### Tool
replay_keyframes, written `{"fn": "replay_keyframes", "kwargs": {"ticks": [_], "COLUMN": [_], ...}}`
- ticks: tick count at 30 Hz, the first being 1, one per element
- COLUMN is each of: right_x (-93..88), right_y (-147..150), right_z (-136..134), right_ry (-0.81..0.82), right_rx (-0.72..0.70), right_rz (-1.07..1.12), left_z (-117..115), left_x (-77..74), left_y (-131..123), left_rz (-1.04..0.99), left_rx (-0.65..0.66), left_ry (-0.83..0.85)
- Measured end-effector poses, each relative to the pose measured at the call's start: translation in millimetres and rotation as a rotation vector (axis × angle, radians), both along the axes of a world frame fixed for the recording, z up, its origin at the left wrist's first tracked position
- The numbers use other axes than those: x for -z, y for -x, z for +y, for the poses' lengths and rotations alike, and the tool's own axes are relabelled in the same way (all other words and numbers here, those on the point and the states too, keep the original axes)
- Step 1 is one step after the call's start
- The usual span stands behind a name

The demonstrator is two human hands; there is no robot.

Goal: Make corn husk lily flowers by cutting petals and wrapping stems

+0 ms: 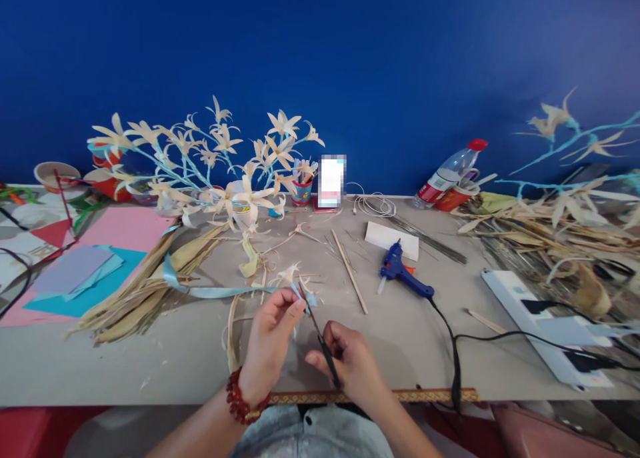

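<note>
My left hand [275, 328], with a red bead bracelet [244, 399] at its wrist, pinches a small pale flower [290, 275] by its light blue stem. A light blue ribbon [225, 291] stretches leftward across the table from near those fingers. In my right hand [353, 361] is a pair of dark-handled scissors [325, 348], blades pointing up and left beside the flower's stem. I cannot tell whether the blades touch the stem or ribbon. Thin pale strips [305, 281] lie around the flower.
A blue glue gun [403, 271] and a white power strip [530, 325] lie to the right, their cords crossing the table. Dried husks [130, 291] and coloured paper [117, 228] are at left. Flower branches [200, 158] stand at the back, with a tilted bottle [445, 178] farther right.
</note>
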State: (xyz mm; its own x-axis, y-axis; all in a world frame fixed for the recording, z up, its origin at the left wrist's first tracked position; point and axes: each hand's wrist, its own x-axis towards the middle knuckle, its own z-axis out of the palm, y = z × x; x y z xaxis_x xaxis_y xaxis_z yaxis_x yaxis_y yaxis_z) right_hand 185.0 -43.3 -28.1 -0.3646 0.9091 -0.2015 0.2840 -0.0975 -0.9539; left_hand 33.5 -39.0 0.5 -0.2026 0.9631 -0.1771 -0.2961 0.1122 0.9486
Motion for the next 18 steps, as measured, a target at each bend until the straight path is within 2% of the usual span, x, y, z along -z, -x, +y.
{"fn": "replay_keyframes", "kwargs": {"ticks": [3, 7, 18], "right_x": [-2.4, -6.8, -1.9], "right_y": [1.1, 1.0, 2.2], "right_z": [-1.5, -2.6, -2.2], "right_ry": [0.082, 0.110, 0.080], "right_rx": [-0.055, -0.093, -0.031], "right_rz": [0.098, 0.141, 0.139], "left_z": [-0.1, -1.4, -2.7], "left_x": [1.5, 2.9, 2.6], "left_y": [0.9, 2.2, 2.8], "left_rz": [0.032, 0.085, 0.082], "left_rx": [0.015, 0.055, 0.048], "left_ry": [-0.011, -0.037, -0.037]}}
